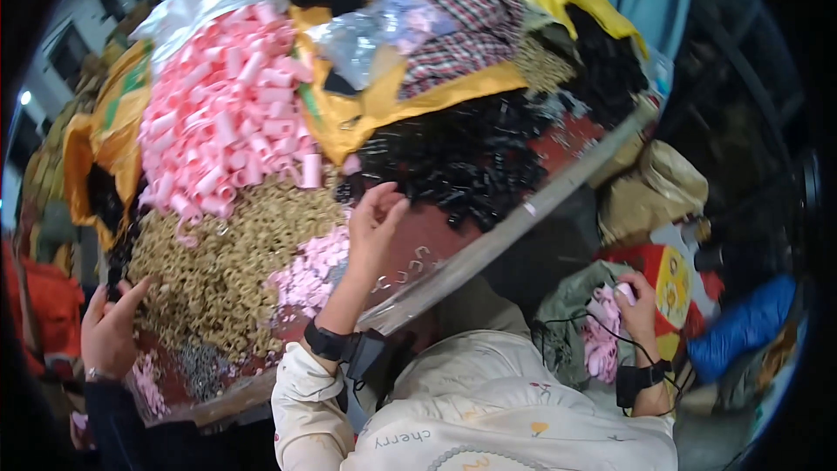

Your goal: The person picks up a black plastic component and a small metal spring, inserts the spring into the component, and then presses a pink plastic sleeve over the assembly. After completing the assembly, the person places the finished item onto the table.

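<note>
My left hand (377,218) reaches over the table at the near left edge of a pile of small black plastic parts (471,157). Its fingers are bent and apart, and I see nothing held in them. Lower right, my right hand (641,303) pinches a small pale pink plastic piece (626,293). That hand is above the side of a grey-green bag (560,318) containing assembled-looking pink pieces (602,340). Between the piles, next to my left forearm, lies a small heap of light pink parts (316,269).
Pink tubes (227,113) are heaped behind tan ring-like parts (222,266). Another person's hand (112,336) works at the table's left side. A raised wooden edge (514,227) runs along the table's near side. A brown sack (658,192) and a blue bundle (745,327) lie right.
</note>
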`<action>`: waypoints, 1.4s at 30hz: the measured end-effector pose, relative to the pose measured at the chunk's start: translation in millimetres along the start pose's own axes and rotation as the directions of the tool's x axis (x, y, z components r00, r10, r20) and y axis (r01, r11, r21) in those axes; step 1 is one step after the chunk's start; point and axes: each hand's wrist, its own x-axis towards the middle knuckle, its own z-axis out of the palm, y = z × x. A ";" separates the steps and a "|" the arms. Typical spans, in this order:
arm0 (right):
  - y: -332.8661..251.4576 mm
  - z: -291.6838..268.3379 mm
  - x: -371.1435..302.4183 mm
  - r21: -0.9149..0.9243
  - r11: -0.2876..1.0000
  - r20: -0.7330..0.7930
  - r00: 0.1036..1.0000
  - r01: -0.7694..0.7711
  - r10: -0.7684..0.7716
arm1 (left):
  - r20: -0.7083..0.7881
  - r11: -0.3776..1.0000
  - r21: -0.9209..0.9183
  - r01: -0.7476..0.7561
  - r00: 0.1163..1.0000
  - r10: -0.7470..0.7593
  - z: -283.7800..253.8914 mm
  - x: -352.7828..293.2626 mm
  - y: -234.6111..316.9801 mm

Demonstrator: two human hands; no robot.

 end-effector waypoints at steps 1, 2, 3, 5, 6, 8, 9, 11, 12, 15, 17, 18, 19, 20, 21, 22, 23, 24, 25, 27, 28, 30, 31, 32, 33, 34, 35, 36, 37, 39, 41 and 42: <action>-6.0 6.7 -5.0 0.072 0.997 0.011 1.000 0.014 -0.014 | 0.044 0.989 -0.145 -0.035 0.998 0.042 23.7 -3.1 6.2; -20.2 13.4 -2.2 0.169 0.984 0.076 0.995 0.047 -0.061 | 0.164 0.965 -0.252 0.069 0.986 -0.028 52.9 -9.7 14.8; -43.7 29.1 11.1 0.270 0.958 0.170 0.975 0.094 -0.144 | 0.245 0.920 -0.349 0.176 0.965 -0.092 70.9 -24.6 21.1; -86.7 60.9 25.4 0.517 0.852 0.375 0.916 -0.080 -0.142 | 0.409 0.949 -0.303 0.088 0.911 0.046 106.0 -43.0 34.0; -107.5 73.8 32.0 0.553 0.827 0.352 0.871 0.100 -0.342 | 0.420 0.948 -0.306 0.089 0.906 0.051 112.5 -47.2 39.5; -129.6 90.6 41.3 0.595 0.755 0.325 0.778 0.273 -0.537 | 0.490 0.834 -0.528 0.159 0.859 0.146 115.1 -51.8 45.0; -134.7 94.5 43.5 0.647 0.714 0.324 0.751 0.267 -0.575 | 0.512 0.758 -0.621 0.201 0.836 0.198 114.9 -53.7 46.7; -135.6 97.4 45.6 0.702 0.665 0.318 0.722 0.257 -0.615 | 0.506 0.797 -0.588 0.139 0.831 0.229 111.5 -56.1 48.4; -134.4 98.4 44.9 0.696 0.661 0.312 0.710 0.281 -0.631 | 0.506 0.825 -0.559 0.081 0.822 0.262 109.8 -56.8 48.6; -133.3 98.4 41.0 0.688 0.649 0.310 0.678 0.324 -0.666 | 0.490 0.872 -0.489 0.005 0.829 0.270 108.1 -66.4 52.2; -134.1 91.7 40.1 0.678 0.654 0.316 0.671 0.336 -0.671 | 0.474 0.909 -0.418 -0.016 0.849 0.233 111.0 -71.1 53.3; -136.3 88.2 39.0 0.673 0.655 0.321 0.662 0.344 -0.677 | 0.470 0.907 -0.421 -0.017 0.851 0.234 110.6 -73.3 54.6; -130.6 84.0 44.6 0.618 0.648 0.318 0.613 0.444 -0.723 | 0.469 0.934 -0.273 -0.231 0.816 0.339 111.6 -71.8 54.3; -120.3 76.5 51.9 0.560 0.627 0.321 0.555 0.542 -0.767 | 0.482 0.893 -0.113 -0.436 0.762 0.433 111.3 -67.8 52.8; -113.1 57.9 53.4 0.395 0.775 0.462 0.622 0.494 -0.632 | 0.508 0.787 0.052 -0.614 0.695 0.509 108.6 -62.7 50.9; -97.7 40.7 58.1 0.223 0.871 0.578 0.660 0.437 -0.480 | 0.486 0.789 0.082 -0.609 0.715 0.502 95.3 -51.1 44.7; -66.6 20.8 55.9 0.054 0.889 0.601 0.696 0.455 -0.393 | 0.491 0.660 0.307 -0.686 0.708 0.508 78.2 -32.1 38.8; -40.8 0.1 49.1 -0.166 0.898 0.667 0.717 0.406 -0.201 | 0.495 0.479 0.522 -0.705 0.708 0.504 56.9 -15.0 31.8; -25.1 -13.1 37.3 -0.284 0.867 0.663 0.737 0.410 -0.132 | 0.418 0.410 0.685 -0.603 0.785 0.457 30.3 -3.3 19.5; 3.2 -29.1 4.7 -0.540 0.720 0.601 0.799 0.435 -0.031 | 0.285 0.257 0.889 -0.380 0.897 0.339 -10.2 12.4 11.2; 7.8 -30.3 -5.6 -0.666 0.601 0.549 0.836 0.443 -0.007 | 0.233 0.177 0.943 -0.283 0.938 0.258 -21.4 17.7 11.8; 9.3 -15.9 3.7 -0.594 0.689 0.528 0.847 0.414 -0.054 | 0.155 0.145 0.970 -0.198 0.953 0.261 -33.7 28.4 -0.5; 9.0 -6.1 9.6 -0.518 0.771 0.491 0.867 0.371 -0.087 | 0.092 0.114 0.985 -0.127 0.958 0.270 -38.8 33.9 -9.6; 7.1 2.9 15.4 -0.433 0.841 0.449 0.887 0.325 -0.111 | 0.084 0.112 0.987 -0.117 0.960 0.267 -45.5 39.5 -19.7; -0.4 14.2 25.9 -0.429 0.840 0.460 0.881 0.332 -0.114 | 0.043 0.079 0.995 -0.063 0.972 0.230 -55.4 45.3 -33.3; -14.6 28.5 41.0 -0.377 0.822 0.509 0.837 0.426 -0.201 | 0.001 0.049 0.999 -0.011 0.981 0.193 -64.1 50.3 -45.4; -30.9 43.1 54.6 -0.320 0.796 0.553 0.784 0.514 -0.283 | -0.041 0.017 0.999 0.039 0.987 0.154 -68.0 52.3 -49.6; -53.4 59.5 66.3 -0.231 0.803 0.552 0.754 0.548 -0.356 | -0.052 0.018 0.999 0.050 0.988 0.145 -70.9 54.5 -53.7; -77.4 80.0 76.3 -0.139 0.802 0.547 0.720 0.580 -0.426 | -0.046 0.018 0.999 0.044 0.989 0.139 -74.6 55.9 -55.2; -106.6 120.8 87.3 -0.002 0.712 0.542 0.599 0.702 -0.589 | -0.027 0.015 1.000 0.025 0.990 0.137 -78.7 55.0 -49.4; -129.0 162.3 90.2 0.202 0.651 0.501 0.494 0.731 -0.711 | -0.027 0.081 0.997 0.012 0.983 0.181 -75.8 51.8 -33.6; -135.6 185.3 91.6 0.227 0.621 0.512 0.450 0.750 -0.731 | -0.029 0.146 0.989 -0.004 0.975 0.221 -76.1 48.6 -26.1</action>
